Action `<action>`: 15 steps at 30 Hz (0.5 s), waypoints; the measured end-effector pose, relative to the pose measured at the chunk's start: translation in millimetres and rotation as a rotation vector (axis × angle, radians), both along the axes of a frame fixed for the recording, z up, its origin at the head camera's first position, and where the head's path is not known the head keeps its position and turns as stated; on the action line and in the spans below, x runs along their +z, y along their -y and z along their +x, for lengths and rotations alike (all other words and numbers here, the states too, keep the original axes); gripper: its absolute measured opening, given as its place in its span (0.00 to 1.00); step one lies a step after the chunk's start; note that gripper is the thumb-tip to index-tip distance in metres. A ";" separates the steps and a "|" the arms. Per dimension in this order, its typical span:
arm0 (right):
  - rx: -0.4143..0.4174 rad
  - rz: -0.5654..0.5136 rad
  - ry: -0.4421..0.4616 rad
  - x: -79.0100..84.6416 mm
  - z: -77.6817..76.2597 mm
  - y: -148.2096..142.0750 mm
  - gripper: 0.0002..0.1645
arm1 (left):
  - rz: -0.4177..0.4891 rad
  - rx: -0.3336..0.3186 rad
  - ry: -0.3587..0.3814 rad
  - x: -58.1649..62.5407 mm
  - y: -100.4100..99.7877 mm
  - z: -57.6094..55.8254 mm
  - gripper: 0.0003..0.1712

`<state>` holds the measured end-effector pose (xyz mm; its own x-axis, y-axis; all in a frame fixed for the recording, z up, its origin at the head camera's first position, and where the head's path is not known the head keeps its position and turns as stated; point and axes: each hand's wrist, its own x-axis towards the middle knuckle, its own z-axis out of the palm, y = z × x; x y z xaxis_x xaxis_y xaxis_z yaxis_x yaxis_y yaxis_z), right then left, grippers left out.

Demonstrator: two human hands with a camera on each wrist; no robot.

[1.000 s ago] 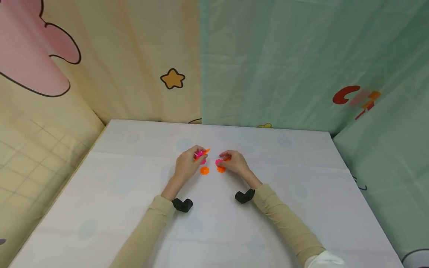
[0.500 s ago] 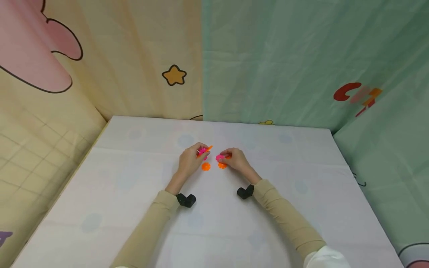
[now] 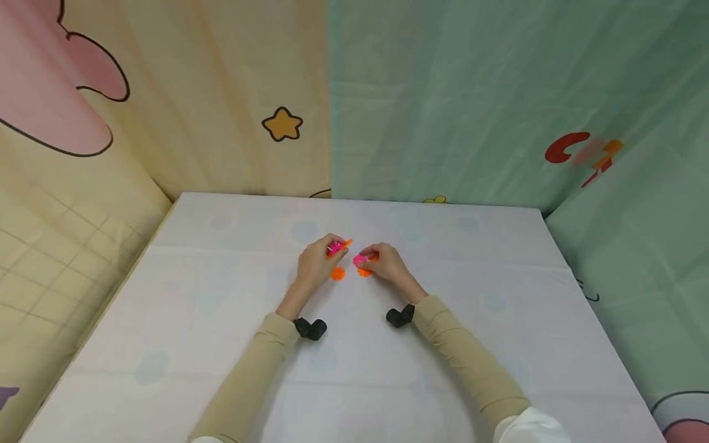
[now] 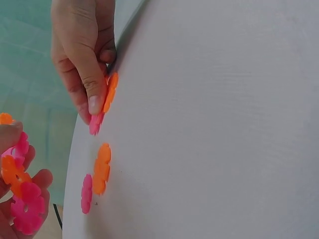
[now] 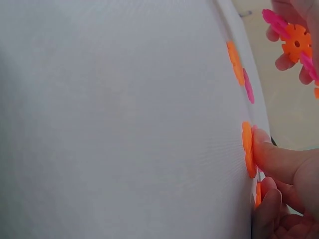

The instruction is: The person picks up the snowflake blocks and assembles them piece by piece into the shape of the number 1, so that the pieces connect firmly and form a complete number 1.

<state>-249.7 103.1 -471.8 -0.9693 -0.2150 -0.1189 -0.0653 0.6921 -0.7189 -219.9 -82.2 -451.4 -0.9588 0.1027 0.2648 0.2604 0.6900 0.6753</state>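
Note:
My left hand [image 3: 317,263] holds a linked chain of notched plastic snowflake discs just above the table; an orange disc [image 4: 15,177] and a pink disc [image 4: 28,208] of it show in the left wrist view. With thumb and fingers my right hand [image 3: 389,266] pinches a pink snowflake disc [image 3: 360,260]. An orange disc [image 3: 364,272] lies on the table right in front of that thumb, and another orange disc [image 5: 258,194] peeks out by the right fingers. Between the hands, a loose orange disc [image 3: 338,273] lies beside a loose pink disc [image 4: 86,193], which the left hand hides in the head view.
A pale cloth with faint dots covers the table [image 3: 354,381]. Printed curtains, yellow [image 3: 221,111] on the left and green [image 3: 443,111] on the right, hang behind its far edge. Each wrist bears a black camera mount [image 3: 311,329].
The left hand with its chain has shifted slightly right and away, now covering the loose pink disc in the head view. The right hand stays almost in place, still on the pink disc.

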 end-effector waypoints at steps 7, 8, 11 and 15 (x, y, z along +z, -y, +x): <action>-0.008 0.019 -0.016 -3.1 0.3 -1.1 0.20 | 0.010 0.012 -0.006 0.5 -1.5 -1.1 0.13; -0.013 0.019 -0.016 -3.0 0.3 -1.3 0.20 | 0.008 0.014 -0.005 0.5 -1.6 -1.2 0.13; -0.023 0.021 -0.022 -2.2 0.9 -2.0 0.20 | 0.004 0.019 0.001 0.9 -1.4 -1.4 0.13; -0.028 0.005 -0.036 -0.7 2.2 -1.7 0.19 | 0.011 0.024 0.008 2.0 -0.5 -2.0 0.14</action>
<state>-247.5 104.8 -472.5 -0.9787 -0.1869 -0.0846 -0.0715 0.6973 -0.7132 -221.9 -81.8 -449.4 -0.9632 0.0769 0.2576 0.2382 0.6886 0.6849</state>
